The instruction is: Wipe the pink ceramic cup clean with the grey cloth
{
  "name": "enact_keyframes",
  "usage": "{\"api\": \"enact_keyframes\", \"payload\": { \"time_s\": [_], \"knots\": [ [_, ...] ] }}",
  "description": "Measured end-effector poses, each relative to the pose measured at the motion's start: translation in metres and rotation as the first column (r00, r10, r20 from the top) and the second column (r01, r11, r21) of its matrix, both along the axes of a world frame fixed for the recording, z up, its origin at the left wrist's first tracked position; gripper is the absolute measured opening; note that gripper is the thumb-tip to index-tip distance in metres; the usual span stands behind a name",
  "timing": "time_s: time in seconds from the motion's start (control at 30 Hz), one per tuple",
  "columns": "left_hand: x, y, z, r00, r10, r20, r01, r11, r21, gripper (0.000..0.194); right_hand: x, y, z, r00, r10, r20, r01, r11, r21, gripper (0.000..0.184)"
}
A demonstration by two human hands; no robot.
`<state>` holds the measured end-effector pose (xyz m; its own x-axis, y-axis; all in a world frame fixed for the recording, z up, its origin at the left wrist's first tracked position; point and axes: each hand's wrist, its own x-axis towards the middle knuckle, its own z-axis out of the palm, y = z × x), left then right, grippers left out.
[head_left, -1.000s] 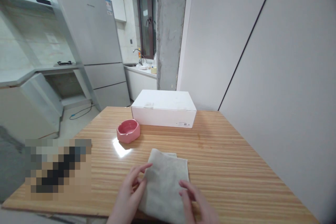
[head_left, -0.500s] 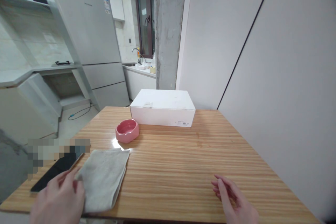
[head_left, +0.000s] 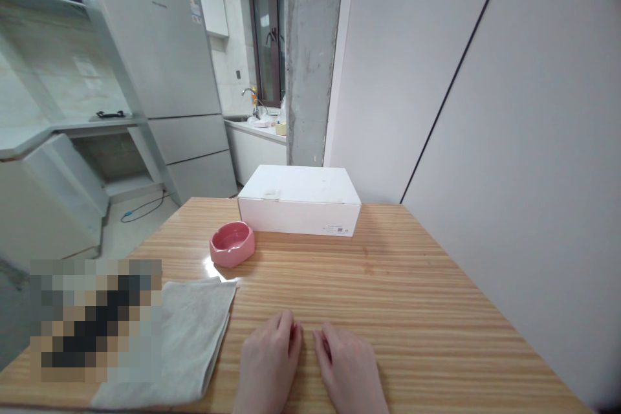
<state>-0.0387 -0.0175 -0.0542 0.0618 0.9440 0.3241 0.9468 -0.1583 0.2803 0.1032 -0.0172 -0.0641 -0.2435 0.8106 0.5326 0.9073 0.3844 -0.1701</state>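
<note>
My left hand [head_left: 268, 369] and my right hand [head_left: 347, 369] rest side by side on the wooden table [head_left: 388, 297] near its front edge. Their fingers lie loosely curled on the wood and hold nothing. A folded grey cloth [head_left: 187, 336] lies flat to the left of my left hand, a little apart from it. Farther back stand a pink bowl [head_left: 231, 244] and a closed white box [head_left: 299, 200].
A blurred-out patch [head_left: 94, 320] covers a dark flat object at the table's left edge, beside the cloth. A white wall [head_left: 509, 142] runs along the table's right side. A fridge [head_left: 160, 71] and kitchen counters stand beyond the table at left.
The cloth went from the table's middle front to the left side. My left hand let go of it, and both hands came together at the centre front.
</note>
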Motion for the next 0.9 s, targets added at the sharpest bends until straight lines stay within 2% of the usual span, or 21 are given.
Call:
{"api": "enact_keyframes", "payload": {
  "time_s": [0.07, 0.23, 0.33, 0.47, 0.67, 0.9],
  "knots": [
    [0.001, 0.0004, -0.0004, 0.999, -0.035, 0.006, 0.035, 0.999, -0.026, 0.018, 0.0021, -0.0005, -0.0028, 1.0, 0.021, -0.012, -0.021, 1.0, 0.0, 0.044],
    [-0.004, -0.0043, 0.0039, 0.976, -0.203, 0.078, 0.206, 0.978, -0.039, 0.011, 0.0076, -0.0023, -0.0009, 0.994, 0.104, -0.021, -0.105, 0.992, -0.069, 0.036],
    [-0.0044, -0.0055, 0.0049, 0.966, -0.243, 0.083, 0.246, 0.969, -0.021, 0.009, 0.0078, -0.0028, -0.0006, 0.992, 0.125, -0.007, -0.125, 0.985, -0.118, 0.03],
    [-0.0038, -0.0046, 0.0044, 0.966, -0.242, 0.097, 0.245, 0.969, -0.028, 0.01, 0.0087, -0.0031, -0.0042, 0.991, 0.134, -0.016, -0.135, 0.98, -0.144, 0.029],
    [-0.0034, -0.0044, 0.0035, 0.969, -0.219, 0.111, 0.223, 0.975, -0.023, 0.011, 0.0096, -0.0027, -0.0066, 0.989, 0.143, -0.02, -0.144, 0.986, -0.078, 0.033],
    [-0.0045, -0.0042, 0.0047, 0.97, -0.214, 0.117, 0.221, 0.974, -0.046, 0.011, 0.0092, -0.0021, -0.0048, 0.989, 0.143, -0.032, -0.145, 0.988, -0.059, 0.035]
  ]
}}
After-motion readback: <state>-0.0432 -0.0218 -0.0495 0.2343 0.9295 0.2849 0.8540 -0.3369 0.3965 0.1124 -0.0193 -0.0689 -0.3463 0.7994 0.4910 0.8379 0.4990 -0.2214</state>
